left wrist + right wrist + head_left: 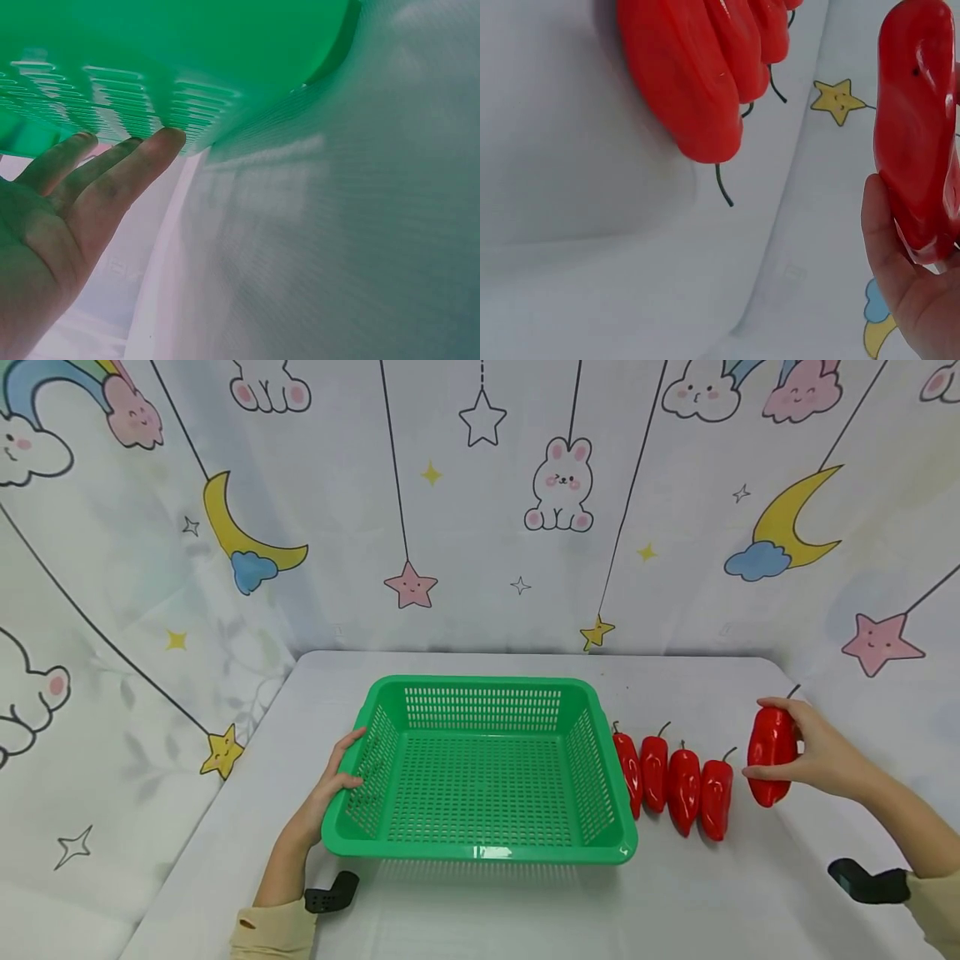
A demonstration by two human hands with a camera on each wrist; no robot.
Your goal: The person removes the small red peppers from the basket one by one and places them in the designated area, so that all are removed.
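A green plastic basket (480,852) with slotted walls takes up the middle of the table, and no item shows inside it. At its left side my left hand (322,797) holds the rim; in the left wrist view, fingers (112,180) of that hand reach along the slotted wall from outside. My right hand (825,756) grips a red pepper (771,752) by its sides, above the table at the right, its dark stem pointing up. Several more red peppers (682,789) lie in a row between the basket and the right hand.
A white-covered table (495,910) lies under everything. Behind it hangs a printed cloth (480,527) with stars, moons and rabbits. Dark wrist devices (870,882) sit by both sleeves. The nearest pepper (628,772) lies close against the basket's right wall.
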